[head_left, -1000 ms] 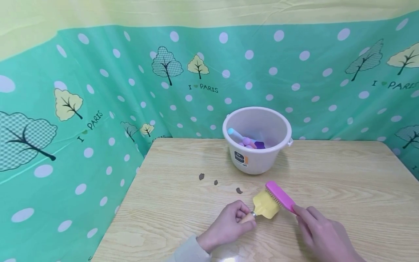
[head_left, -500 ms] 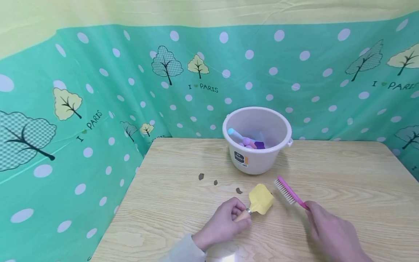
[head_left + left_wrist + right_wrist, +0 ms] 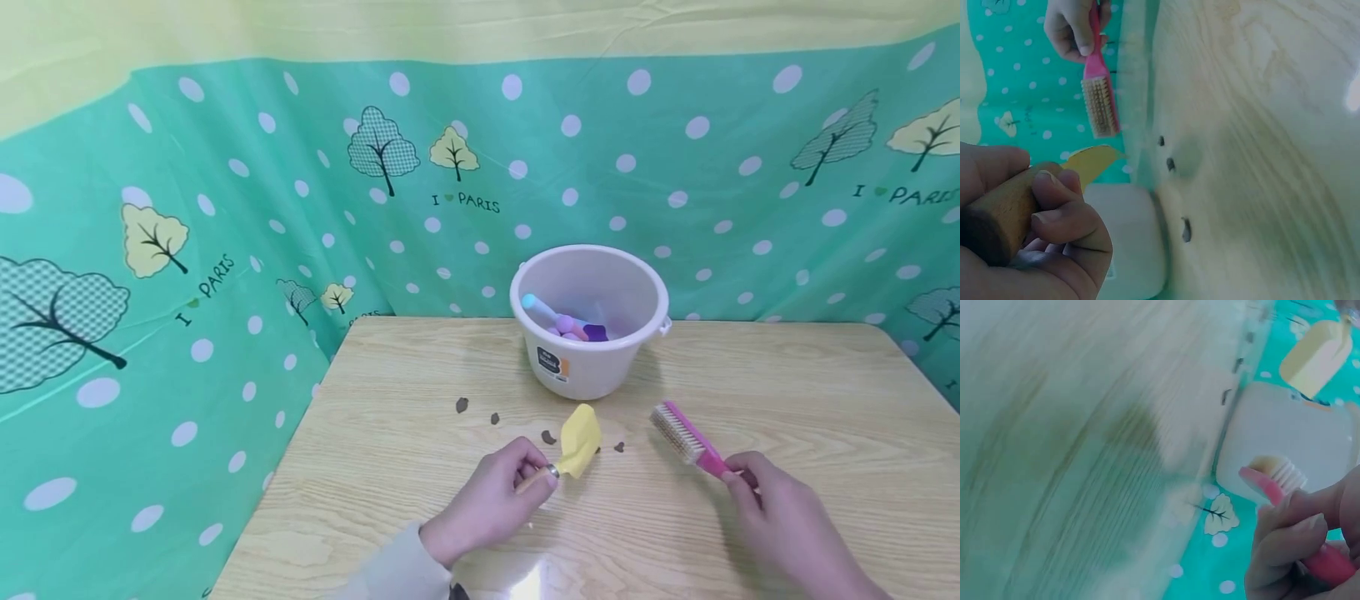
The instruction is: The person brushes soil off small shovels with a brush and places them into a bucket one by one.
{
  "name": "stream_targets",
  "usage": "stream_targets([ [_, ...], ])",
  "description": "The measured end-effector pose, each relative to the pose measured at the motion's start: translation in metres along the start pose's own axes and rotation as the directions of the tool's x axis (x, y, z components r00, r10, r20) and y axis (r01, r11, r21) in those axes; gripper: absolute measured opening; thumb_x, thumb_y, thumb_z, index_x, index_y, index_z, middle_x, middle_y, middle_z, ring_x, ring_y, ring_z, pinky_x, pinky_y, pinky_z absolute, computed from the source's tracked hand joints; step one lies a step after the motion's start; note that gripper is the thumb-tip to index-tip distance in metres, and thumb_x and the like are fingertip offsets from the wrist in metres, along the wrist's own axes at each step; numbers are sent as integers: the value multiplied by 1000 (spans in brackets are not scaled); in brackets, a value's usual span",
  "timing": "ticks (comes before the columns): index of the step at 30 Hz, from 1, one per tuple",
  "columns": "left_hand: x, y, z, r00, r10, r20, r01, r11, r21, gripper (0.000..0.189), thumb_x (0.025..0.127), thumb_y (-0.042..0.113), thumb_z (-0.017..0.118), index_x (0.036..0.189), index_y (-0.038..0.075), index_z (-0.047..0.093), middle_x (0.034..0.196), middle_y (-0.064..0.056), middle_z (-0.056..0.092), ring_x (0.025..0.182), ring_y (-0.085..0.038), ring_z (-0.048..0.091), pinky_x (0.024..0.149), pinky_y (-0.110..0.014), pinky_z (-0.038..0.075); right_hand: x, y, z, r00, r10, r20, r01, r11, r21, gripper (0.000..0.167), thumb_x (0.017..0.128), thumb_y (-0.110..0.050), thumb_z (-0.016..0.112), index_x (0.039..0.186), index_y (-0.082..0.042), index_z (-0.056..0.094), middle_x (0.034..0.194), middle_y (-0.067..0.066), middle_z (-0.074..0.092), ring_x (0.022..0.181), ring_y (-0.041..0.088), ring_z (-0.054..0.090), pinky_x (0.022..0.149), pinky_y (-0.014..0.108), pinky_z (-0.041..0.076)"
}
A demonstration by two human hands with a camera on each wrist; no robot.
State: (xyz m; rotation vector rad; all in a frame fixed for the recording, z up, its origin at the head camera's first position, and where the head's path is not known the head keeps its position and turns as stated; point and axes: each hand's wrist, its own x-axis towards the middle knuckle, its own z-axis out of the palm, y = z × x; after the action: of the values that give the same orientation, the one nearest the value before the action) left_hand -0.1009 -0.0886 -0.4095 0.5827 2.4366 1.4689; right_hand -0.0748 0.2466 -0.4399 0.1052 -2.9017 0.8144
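My left hand [image 3: 491, 496] grips the wooden handle [image 3: 1004, 215] of a small trowel, whose yellow blade [image 3: 580, 437] is tipped on its side above the table. In my right hand [image 3: 783, 508] is a pink brush [image 3: 708, 457], pinched by its handle, with pale bristles [image 3: 677, 433] facing left. It is apart from the trowel. Small dark bits lie on the table: one [image 3: 618, 447] just right of the blade, another [image 3: 548, 437] left of it, and others farther left, including one bit [image 3: 462, 405]. In the right wrist view the blade [image 3: 1316, 359] appears beyond the brush.
Behind the hands stands a white bucket [image 3: 581, 367] holding a light-blue stick, purple balls and other coloured pieces. The wooden table [image 3: 810, 400] ends at the back against a green dotted curtain [image 3: 420, 267], which also hangs on the left.
The trowel has moved left and tilted up onto its side, and dark bits now show beside its blade. The brush has moved off the blade to the right and turned its bristles leftward.
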Motion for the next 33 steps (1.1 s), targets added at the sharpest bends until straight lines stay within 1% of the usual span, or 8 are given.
stream_targets([
  [3,1,5,-6,999,32,7,-32,999,18,14,93,23,58,99,10,56,74,8,54,57,-3,48,50,-21,45,2,5,-6,992,91,87,-96,993,66,26,100,-21,48,114,-1,57,85,5,61,67,13,54,53,25,42],
  [8,2,16,-13,998,59,30,-60,998,37,10,93,18,56,99,10,56,76,7,57,59,-2,50,52,-21,47,5,13,-12,978,150,147,-167,979,112,36,100,-30,47,117,0,56,87,5,63,81,23,63,59,34,49],
  [12,3,25,-19,994,98,39,-100,992,74,10,90,13,57,98,9,57,78,6,58,61,-2,53,53,-21,49,7,15,-14,964,202,172,-225,966,124,46,95,-40,57,120,-1,54,86,5,63,71,17,58,51,29,46],
  [17,8,35,-27,983,179,27,-182,971,156,14,84,8,58,97,10,58,79,8,57,63,-3,52,58,-21,49,7,17,-13,962,219,165,-238,965,112,52,86,-40,68,118,-1,55,86,6,62,61,13,52,46,27,45],
  [22,14,43,-35,951,311,9,-303,919,253,19,79,6,58,97,12,59,79,10,53,68,-4,50,65,-19,46,5,21,-13,967,218,132,-233,967,105,46,89,-37,65,116,0,57,88,6,61,56,11,51,43,26,43],
  [27,26,52,-41,909,416,8,-403,876,264,20,79,4,56,97,12,58,76,7,50,67,-4,47,62,-17,45,6,24,-12,983,182,37,-184,982,48,36,90,-27,64,111,2,61,82,4,61,52,9,43,41,25,36],
  [29,31,58,-44,909,416,6,-407,886,223,21,80,4,56,100,12,58,78,6,53,68,-4,48,60,-18,46,7,25,-11,988,155,-12,-155,988,14,34,88,-24,66,109,2,62,81,4,62,52,8,40,41,25,34],
  [33,43,68,-50,940,341,-4,-340,937,75,21,85,6,56,106,10,57,86,2,58,68,-8,55,57,-24,51,9,28,-10,992,115,-56,-117,993,-25,32,87,-22,68,107,2,64,81,5,64,51,7,38,41,25,32],
])
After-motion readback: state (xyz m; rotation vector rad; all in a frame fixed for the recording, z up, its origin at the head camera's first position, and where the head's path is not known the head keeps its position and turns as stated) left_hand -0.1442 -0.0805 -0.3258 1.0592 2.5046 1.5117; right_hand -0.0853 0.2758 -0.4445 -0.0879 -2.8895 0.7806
